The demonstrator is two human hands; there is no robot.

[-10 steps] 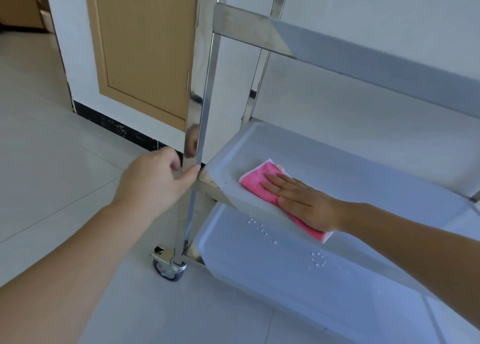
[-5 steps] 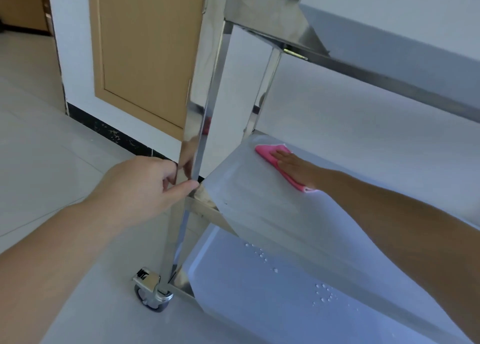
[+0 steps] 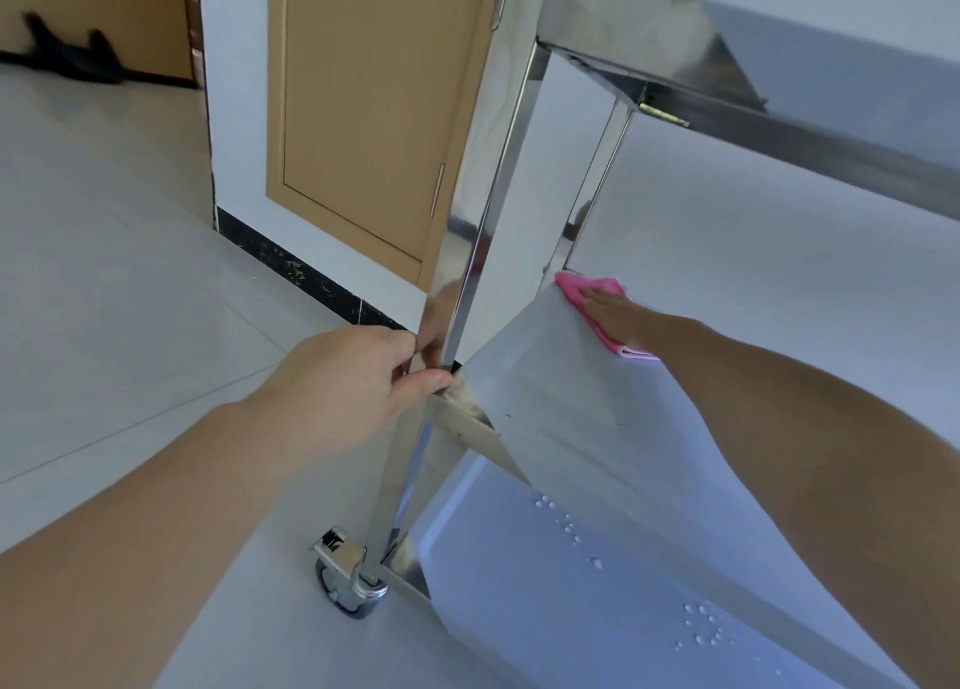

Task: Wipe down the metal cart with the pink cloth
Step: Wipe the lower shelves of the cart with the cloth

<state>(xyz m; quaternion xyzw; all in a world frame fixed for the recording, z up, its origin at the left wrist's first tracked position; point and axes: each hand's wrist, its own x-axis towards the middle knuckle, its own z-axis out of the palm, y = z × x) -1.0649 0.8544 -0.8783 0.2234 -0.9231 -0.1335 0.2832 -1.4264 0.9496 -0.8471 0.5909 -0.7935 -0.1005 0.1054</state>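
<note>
The metal cart (image 3: pixel 545 418) fills the right side, with a top shelf, a middle shelf and a bottom shelf. My left hand (image 3: pixel 358 381) grips the cart's near upright post at the level of the middle shelf. My right hand (image 3: pixel 615 314) lies flat, fingers straight, on the pink cloth (image 3: pixel 576 288) and presses it onto the far left corner of the middle shelf. Part of the cloth sticks out beyond my fingers and under my wrist.
Water drops (image 3: pixel 566 524) lie on the bottom shelf. A caster wheel (image 3: pixel 345 582) stands on the tiled floor under the near post. A tan door (image 3: pixel 363 116) and a white wall with a black skirting (image 3: pixel 301 272) are behind the cart.
My right hand has slid the pink cloth from the near left of the middle shelf to its far left corner. My left hand has kept its grip on the post.
</note>
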